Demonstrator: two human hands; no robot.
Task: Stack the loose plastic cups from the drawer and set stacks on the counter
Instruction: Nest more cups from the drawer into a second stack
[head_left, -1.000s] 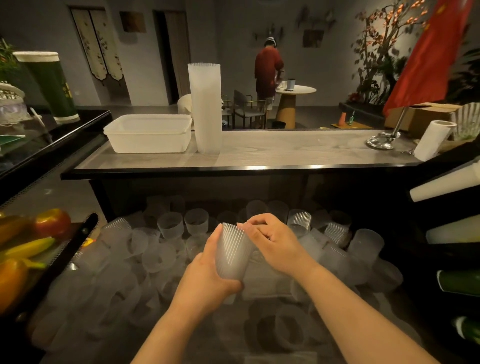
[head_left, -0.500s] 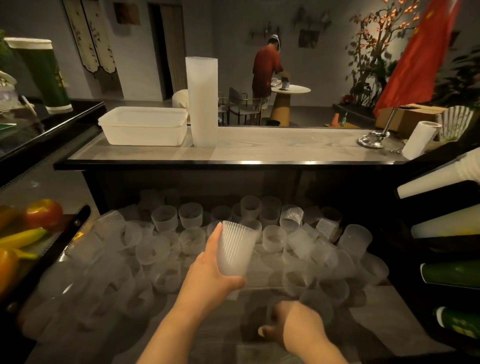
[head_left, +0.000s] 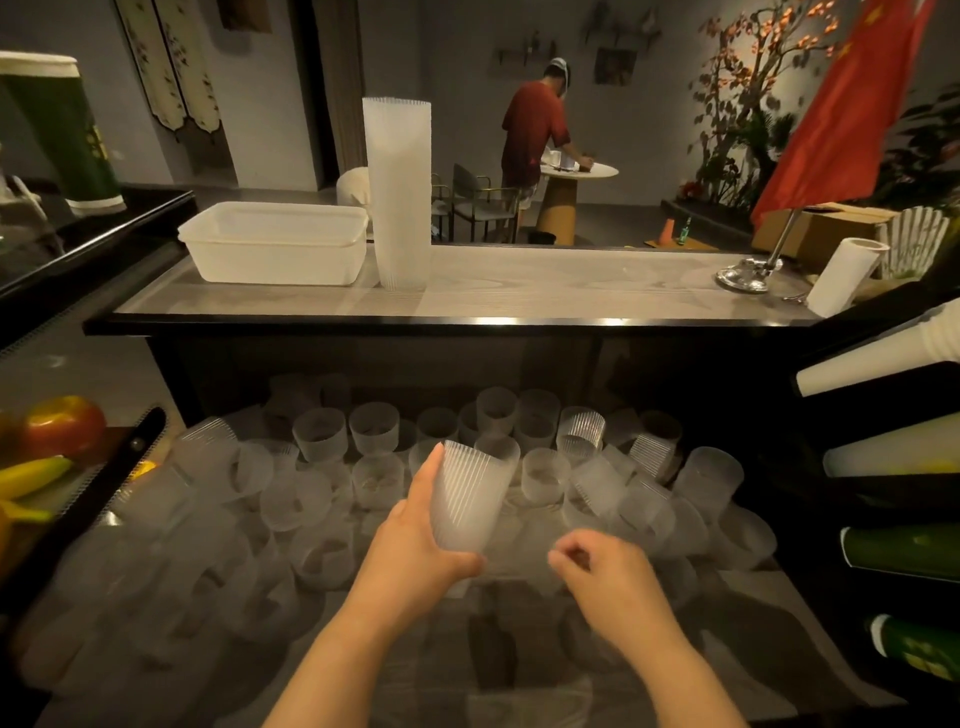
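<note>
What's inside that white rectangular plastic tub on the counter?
The white rectangular plastic tub shows only its rim and frosted walls; nothing pokes above it. Its floor is hidden, so any contents cannot be seen.

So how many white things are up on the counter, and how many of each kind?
Tall cup stack: 1
White tub: 1
Paper roll: 1
Total: 3
Not counted: the ribbed cup in the left hand, which is not on the counter.

Crowded loose cups (head_left: 374, 480) around bare near drawer floor (head_left: 519, 670)
</note>
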